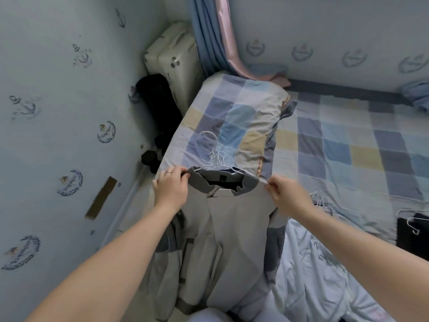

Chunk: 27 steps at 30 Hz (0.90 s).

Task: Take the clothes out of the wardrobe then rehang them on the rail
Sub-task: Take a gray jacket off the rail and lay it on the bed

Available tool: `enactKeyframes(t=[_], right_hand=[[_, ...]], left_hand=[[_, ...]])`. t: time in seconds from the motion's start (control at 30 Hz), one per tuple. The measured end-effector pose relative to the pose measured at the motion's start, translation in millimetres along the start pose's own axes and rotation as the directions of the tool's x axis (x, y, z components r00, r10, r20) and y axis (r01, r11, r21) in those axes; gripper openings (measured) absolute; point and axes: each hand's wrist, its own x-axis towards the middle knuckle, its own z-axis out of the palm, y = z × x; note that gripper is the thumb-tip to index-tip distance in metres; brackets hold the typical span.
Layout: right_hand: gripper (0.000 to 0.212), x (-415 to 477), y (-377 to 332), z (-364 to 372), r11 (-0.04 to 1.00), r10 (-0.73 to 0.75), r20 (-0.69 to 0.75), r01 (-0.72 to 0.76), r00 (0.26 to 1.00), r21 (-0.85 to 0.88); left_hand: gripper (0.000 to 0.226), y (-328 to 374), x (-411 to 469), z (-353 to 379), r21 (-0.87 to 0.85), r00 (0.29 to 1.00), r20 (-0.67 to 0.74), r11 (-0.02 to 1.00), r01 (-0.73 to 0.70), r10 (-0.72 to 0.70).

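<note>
The left hand [171, 187] pinches the collar edge of a grey jacket [222, 228]. The right hand [286, 194] pinches its other shoulder, perhaps a hanger tip too. The jacket drapes over the bed [348, 147] edge, with white hangers [218, 159] bunched at its collar against the pillow [232, 112].

The checked bed [348, 145] before you carries: matching pillow [234, 119], grey jacket [220, 228], loose white hangers [321, 201], crumpled pale-blue cloth [313, 275], black garment [413, 235] at your far right.
</note>
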Motion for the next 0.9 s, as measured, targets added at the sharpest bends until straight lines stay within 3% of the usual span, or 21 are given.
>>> enactKeyframes(t=[0.27,0.6,0.77,0.9], right_hand=[[0.013,82.6,25.9,88.0,0.977,0.211,0.032,-0.21,0.977,-0.046],[0.023,172.7,93.3,222.8,0.936,0.337,0.053,-0.328,0.94,-0.125],[0.044,200.9,110.0,256.1,0.918,0.39,0.083,-0.381,0.917,-0.107],[0.057,187.5,101.0,261.2,0.905,0.419,0.126,-0.402,0.899,-0.142]], left_hand=[[0.019,-47.5,76.8,101.0,-0.054,0.98,0.192,0.996,0.067,-0.056],[0.025,-94.9,167.5,254.2,-0.009,0.957,0.286,0.998,0.062,-0.056],[0.028,-103.4,196.1,295.2,-0.021,0.947,0.307,0.994,0.105,-0.093],[0.046,-107.0,184.3,294.9,-0.048,0.926,0.369,0.993,0.104,-0.079]])
